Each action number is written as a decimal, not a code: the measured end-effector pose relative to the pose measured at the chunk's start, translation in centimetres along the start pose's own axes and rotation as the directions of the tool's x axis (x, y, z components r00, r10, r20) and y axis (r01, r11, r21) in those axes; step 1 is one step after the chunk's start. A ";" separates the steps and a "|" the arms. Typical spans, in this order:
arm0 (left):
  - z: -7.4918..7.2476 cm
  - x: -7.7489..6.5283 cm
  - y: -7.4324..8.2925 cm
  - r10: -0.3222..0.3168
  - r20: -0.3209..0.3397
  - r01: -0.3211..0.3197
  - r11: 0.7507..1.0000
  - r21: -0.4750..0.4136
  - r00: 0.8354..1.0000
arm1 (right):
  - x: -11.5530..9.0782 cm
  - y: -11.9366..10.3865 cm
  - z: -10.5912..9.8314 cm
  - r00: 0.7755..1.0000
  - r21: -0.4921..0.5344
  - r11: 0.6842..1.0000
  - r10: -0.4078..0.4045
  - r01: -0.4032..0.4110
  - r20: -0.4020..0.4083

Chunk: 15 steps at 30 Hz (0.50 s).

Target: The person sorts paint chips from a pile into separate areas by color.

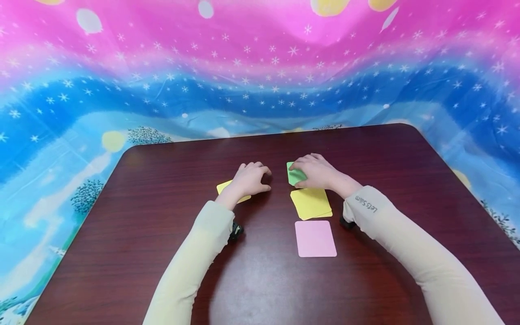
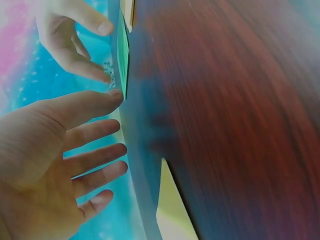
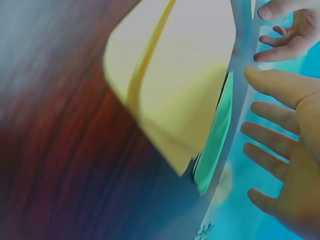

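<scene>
My left hand [image 1: 249, 180] hovers over the table with loosely bent fingers and holds nothing. Partly hidden beneath that hand and wrist lies a yellow square card [image 1: 225, 185]. Over the green square cards [image 1: 296, 176] is my right hand [image 1: 318, 174]; in the right wrist view its fingers are spread and grip nothing. The green pile [image 3: 215, 142] shows several layered edges there. Nearer to me are yellow square cards [image 1: 310, 203], slightly fanned, and then a pink square card [image 1: 316, 239], forming a column with the green ones.
The dark reddish-brown table [image 1: 260, 280] has rounded far corners. Behind it and at its sides hangs a pink and blue snowflake-patterned cloth [image 1: 252, 72]. A small black device [image 1: 236, 231] sits under the left wrist, another [image 1: 346, 222] under the right.
</scene>
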State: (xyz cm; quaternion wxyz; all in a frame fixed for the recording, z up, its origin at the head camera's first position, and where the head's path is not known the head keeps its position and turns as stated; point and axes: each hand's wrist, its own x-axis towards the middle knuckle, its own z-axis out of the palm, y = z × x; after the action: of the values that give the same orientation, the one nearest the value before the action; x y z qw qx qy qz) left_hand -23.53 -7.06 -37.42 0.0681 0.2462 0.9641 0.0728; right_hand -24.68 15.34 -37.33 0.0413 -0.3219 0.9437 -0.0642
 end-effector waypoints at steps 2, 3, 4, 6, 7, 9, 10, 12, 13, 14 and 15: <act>0.0 -0.5 -0.5 -0.004 -0.015 0.004 1.000 0.000 1.000 | 0.2 -0.5 0.1 1.000 0.000 1.000 -0.008 0.008 -0.003; 0.0 -0.7 -0.7 -0.006 -0.023 0.006 1.000 0.002 1.000 | 0.3 -0.7 0.1 1.000 0.002 1.000 -0.013 0.013 -0.001; 0.1 -0.9 -1.0 -0.008 -0.030 0.008 1.000 0.002 1.000 | 0.4 -0.9 0.1 1.000 0.004 1.000 -0.015 0.015 -0.001; 0.1 -1.3 -1.5 -0.012 -0.039 0.012 1.000 0.001 0.999 | 0.7 -1.4 0.2 1.000 0.010 1.000 -0.016 0.016 0.009; 0.0 -1.5 -1.7 -0.017 -0.040 0.017 1.000 0.000 0.999 | 0.8 -1.6 0.3 1.000 0.013 1.000 -0.017 0.017 0.015; -0.1 -2.0 -2.1 -0.032 -0.038 0.031 0.999 -0.004 0.999 | 1.1 -2.2 0.3 0.999 0.019 1.000 -0.024 0.024 0.028; -0.1 -2.2 -2.3 -0.037 -0.038 0.037 0.999 -0.006 0.999 | 1.2 -2.5 0.3 0.999 0.022 0.999 -0.028 0.027 0.033; -0.3 -2.6 -2.7 -0.049 -0.035 0.048 0.999 -0.011 0.998 | 1.5 -3.1 0.3 0.999 0.017 0.999 -0.039 0.038 0.038; -0.3 -2.8 -2.9 -0.055 -0.034 0.054 0.998 -0.013 0.998 | 1.6 -3.4 0.3 0.998 0.013 0.999 -0.046 0.045 0.039; -0.4 -3.0 -3.1 -0.059 -0.034 0.058 0.998 -0.013 0.998 | 1.8 -3.6 0.3 0.998 0.008 0.998 -0.055 0.054 0.040; -0.4 -3.2 -3.3 -0.065 -0.035 0.065 0.998 -0.013 0.997 | 1.9 -3.9 0.3 0.997 0.004 0.998 -0.061 0.061 0.041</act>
State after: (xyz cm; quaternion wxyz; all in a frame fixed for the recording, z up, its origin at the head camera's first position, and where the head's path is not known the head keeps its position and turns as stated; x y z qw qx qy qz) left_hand -22.35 -11.56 -37.32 0.0546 0.2129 0.9722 0.0807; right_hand -23.81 11.07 -37.10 0.0594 -0.3516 0.9324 -0.0600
